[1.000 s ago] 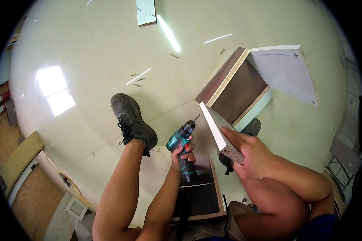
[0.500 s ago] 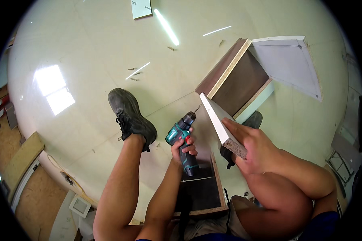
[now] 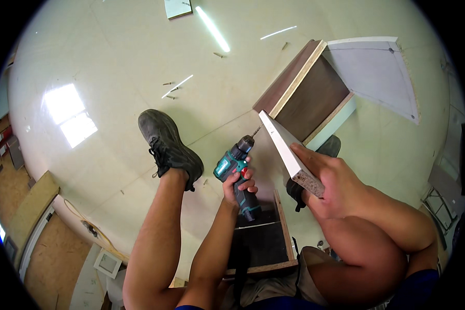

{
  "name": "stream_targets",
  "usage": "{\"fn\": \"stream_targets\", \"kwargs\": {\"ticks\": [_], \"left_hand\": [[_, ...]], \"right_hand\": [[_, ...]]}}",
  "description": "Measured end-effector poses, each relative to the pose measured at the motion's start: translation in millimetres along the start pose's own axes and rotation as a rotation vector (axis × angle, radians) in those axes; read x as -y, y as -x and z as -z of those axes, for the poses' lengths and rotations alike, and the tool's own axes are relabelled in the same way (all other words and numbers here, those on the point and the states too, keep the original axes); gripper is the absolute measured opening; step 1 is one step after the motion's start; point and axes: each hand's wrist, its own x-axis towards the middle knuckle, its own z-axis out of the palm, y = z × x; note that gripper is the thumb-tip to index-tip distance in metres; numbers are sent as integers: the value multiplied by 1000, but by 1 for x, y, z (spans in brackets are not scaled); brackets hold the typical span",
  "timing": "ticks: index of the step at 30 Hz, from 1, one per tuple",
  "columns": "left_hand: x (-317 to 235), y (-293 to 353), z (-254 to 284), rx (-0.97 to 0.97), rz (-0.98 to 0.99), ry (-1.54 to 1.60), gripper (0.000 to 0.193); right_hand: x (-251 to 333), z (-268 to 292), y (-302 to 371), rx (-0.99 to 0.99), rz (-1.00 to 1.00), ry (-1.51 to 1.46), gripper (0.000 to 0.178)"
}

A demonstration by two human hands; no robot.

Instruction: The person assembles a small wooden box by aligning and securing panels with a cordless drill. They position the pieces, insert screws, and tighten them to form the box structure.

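Observation:
My left hand [image 3: 238,187] is wrapped round the grip of a teal and black cordless drill [image 3: 226,165]. The drill points up and to the right, with a thin drill bit [image 3: 257,131] in its chuck. Close by the bit's tip is the far end of a white-faced chipboard panel [image 3: 280,142]; whether they touch I cannot tell. My right hand [image 3: 336,187] grips this panel near its closer end, thumb side hidden behind it. Beyond it stands a brown chipboard box frame [image 3: 320,85], near or against the panel's far end.
A pale panel [image 3: 372,72] angles off the frame at the right. Several screws [image 3: 171,90] lie scattered on the shiny floor. A dark, open drawer-like box [image 3: 261,248] sits between my legs. My left shoe [image 3: 168,144] is left of the drill; a small board [image 3: 178,8] lies far off.
The view has tipped slightly, so most things sit a little higher. Drill and panel have shifted slightly rightward, both still held as before.

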Motion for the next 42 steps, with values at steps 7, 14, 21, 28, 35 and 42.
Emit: {"fn": "stream_targets", "kwargs": {"ticks": [7,14,21,28,35,42], "left_hand": [[-2,0,8,29,49,95,53],[5,-2,-2,20,13,166,56],[7,0,-4,-34,-7,148,56],[11,-5,-10,-21,-18,162,56],[12,-8,-8,-4,-9,168,55],[12,-12,-9,10,19,209,55]], "right_hand": [[0,0,2,24,-37,-45,80],[-6,-3,7,-41,-9,11,77],[-4,-2,8,-41,-32,-21,82],[-3,-2,7,-43,-67,-43,83],[-2,-2,6,-26,-108,-61,83],[0,0,3,-19,-129,-96,82]]}}
